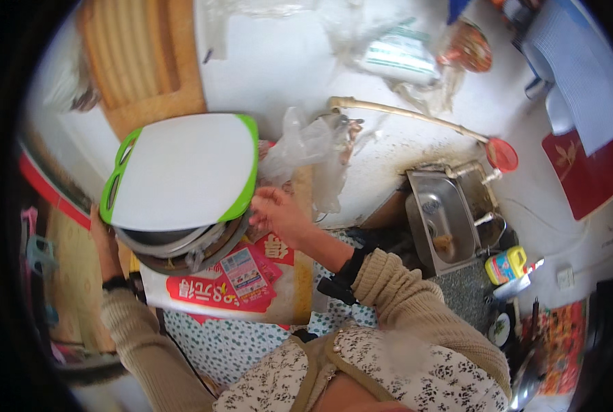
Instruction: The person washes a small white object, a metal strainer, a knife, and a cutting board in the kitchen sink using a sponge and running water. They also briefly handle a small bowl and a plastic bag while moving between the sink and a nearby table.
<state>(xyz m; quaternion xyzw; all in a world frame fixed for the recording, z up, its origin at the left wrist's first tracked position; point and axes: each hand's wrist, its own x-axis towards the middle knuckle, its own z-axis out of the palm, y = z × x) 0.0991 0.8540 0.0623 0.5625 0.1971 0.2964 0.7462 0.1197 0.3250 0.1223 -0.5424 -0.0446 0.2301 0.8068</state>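
Observation:
A white plastic cutting board (188,170) with green ends and two handle slots lies on top of stacked round metal pans (167,247). At its lower left corner is my left hand (103,239), partly hidden by the board, so its grip is unclear. My right hand (281,213) has its fingers bent beside the board's green right corner; whether they touch the board or the pan rim cannot be told. Beneath the pans, a red and white printed sheet (203,293) covers the surface, with a pink leaflet (247,275) on it.
Clear plastic bags (306,147) hang and bunch against the wall behind the board. A wooden board (142,62) leans at the back left. To the right are a steel sink (445,221), a yellow bottle (507,265), a red-cupped plunger (502,154) and a wok (528,371).

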